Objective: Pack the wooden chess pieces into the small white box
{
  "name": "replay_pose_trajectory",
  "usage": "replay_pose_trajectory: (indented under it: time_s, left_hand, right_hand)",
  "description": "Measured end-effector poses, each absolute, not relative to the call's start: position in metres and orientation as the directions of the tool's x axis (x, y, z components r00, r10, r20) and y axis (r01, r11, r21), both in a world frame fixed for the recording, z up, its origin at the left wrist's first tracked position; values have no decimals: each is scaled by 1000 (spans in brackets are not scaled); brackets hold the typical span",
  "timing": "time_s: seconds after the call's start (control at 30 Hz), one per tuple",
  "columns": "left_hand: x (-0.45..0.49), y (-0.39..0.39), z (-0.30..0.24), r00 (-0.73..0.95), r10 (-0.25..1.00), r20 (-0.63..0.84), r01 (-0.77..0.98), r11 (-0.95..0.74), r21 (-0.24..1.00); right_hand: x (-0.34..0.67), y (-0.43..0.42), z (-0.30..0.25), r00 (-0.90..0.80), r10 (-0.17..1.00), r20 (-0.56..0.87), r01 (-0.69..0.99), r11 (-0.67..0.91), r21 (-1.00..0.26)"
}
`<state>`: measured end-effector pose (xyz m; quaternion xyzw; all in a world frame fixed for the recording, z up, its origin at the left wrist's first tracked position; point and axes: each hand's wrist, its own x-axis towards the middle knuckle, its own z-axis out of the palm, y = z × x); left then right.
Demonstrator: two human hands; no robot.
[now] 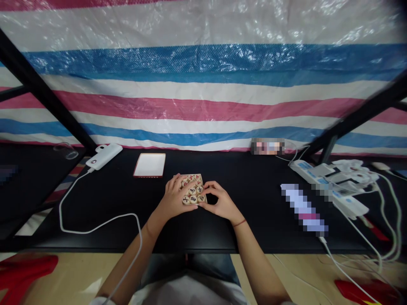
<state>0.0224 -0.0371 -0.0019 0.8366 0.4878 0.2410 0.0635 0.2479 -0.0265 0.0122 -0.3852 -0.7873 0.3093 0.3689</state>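
Note:
In the middle of the black table lies a small open box [206,201] packed with round Chinese chess pieces [193,191]. Red characters mark the far pieces, and black ones mark the nearer pieces. My left hand [173,195] grips the box from the left, its fingers reaching over some pieces and its thumb along the near edge. From the right, my right hand [221,202] has its curved index finger and thumb against the box's right side. Part of the box and some pieces are hidden under my left fingers. A white box lid with a red rim [149,165] rests apart, farther left.
A white power bank [104,156] with a cable [95,231] is at the far left; the cable crosses my left forearm. On the right are a blurred phone [303,209], a loaded power strip [346,201] and loose cables. A striped plastic sheet [203,101] hangs behind the table.

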Motion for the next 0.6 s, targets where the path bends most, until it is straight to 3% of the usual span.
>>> replay_pose_trajectory:
  time_s: [0.2,0.33,0.5,0.6]
  left_hand:
    - [23,-28,-5,353,868,350,810,-471,350]
    - [21,-20,4,270,870,412,860,-410,304]
    - [-1,-9,4,-228,867,443,940,78,331]
    - [-15,-6,4,-243,918,313,947,155,280]
  right_hand:
    - [249,-23,10,-420,842,337,393,504,-769]
    - [250,-21,9,-300,883,360,432,463,-774]
    - [252,-20,7,-226,900,373,446,436,-782]
    - [251,-21,5,-225,900,373,434,435,-789]
